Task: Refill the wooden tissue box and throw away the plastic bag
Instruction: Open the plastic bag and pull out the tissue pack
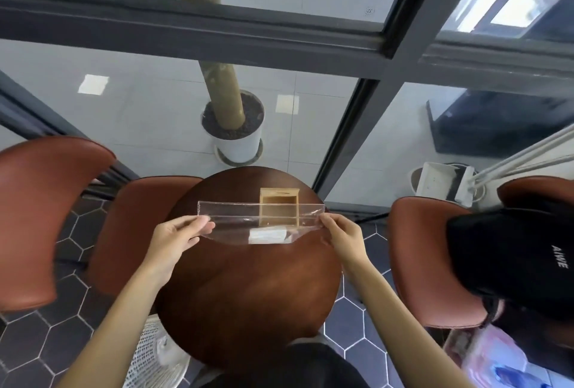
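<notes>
Holding the plastic bag (248, 226) stretched flat in the air above the far half of the round surface (248, 294): left hand (177, 240) pinches its left end, right hand (343, 237) pinches its right end, fingers of both closed on the film. Bag is clear, with a white label near its lower middle; it looks empty, though whether a tissue remains inside cannot be told.

Wooden tissue box (279, 205) stands at the far edge of the surface, seen partly through the bag. Its facing side looks open; contents cannot be made out.

Handling, as judged: film is very light, limp and slick; it will sag or slip when either end is released. Best gathered from the two ends into one fist before carrying. Not fragile.

Surroundings: brown chairs (46, 207) left and right of the surface, a black garment (515, 251) draped on the right one. White mesh basket (155, 353) on the floor by the near left edge, possibly the bin. Potted plant (236, 126) beyond the far edge. Nothing else on the surface blocks the hands.
</notes>
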